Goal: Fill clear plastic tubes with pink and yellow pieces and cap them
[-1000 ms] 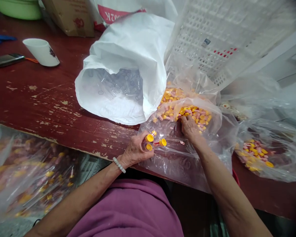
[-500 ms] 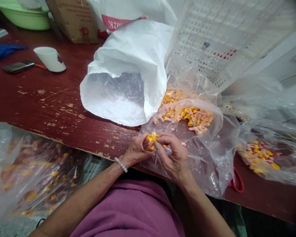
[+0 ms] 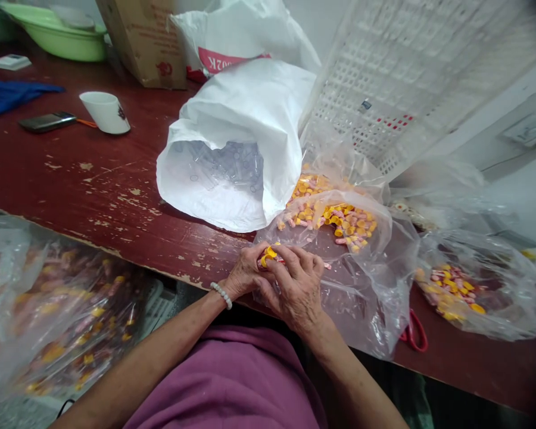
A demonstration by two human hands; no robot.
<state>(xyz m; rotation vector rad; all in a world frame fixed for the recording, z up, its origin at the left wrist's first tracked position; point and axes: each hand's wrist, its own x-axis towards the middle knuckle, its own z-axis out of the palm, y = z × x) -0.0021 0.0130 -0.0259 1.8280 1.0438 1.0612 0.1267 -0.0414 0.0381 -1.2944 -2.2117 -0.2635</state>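
Observation:
Near the table's front edge, my left hand (image 3: 245, 269) is closed around several small yellow-capped pieces (image 3: 268, 256) with pink parts. Over them lies my right hand (image 3: 295, 286), its fingers bent and pressed against the same pieces; its fingertips are partly hidden. Just beyond my hands, a clear plastic bag (image 3: 384, 286) lies open with many loose yellow caps (image 3: 351, 223) and pink pieces in it. To its left, a white sack (image 3: 209, 208) opens toward me and holds clear tubes (image 3: 232, 164).
A white perforated basket (image 3: 384, 77) leans behind the bags. Red-handled scissors (image 3: 417, 333) and another bag of pieces (image 3: 509, 298) are on the right. A white cup (image 3: 107, 113) and a phone (image 3: 47, 121) stand at left. Filled bags (image 3: 71, 316) sit below the table's edge.
My right hand has moved left, from pinching at a yellow cap to covering the pieces in my left hand. The whole view has shifted slightly.

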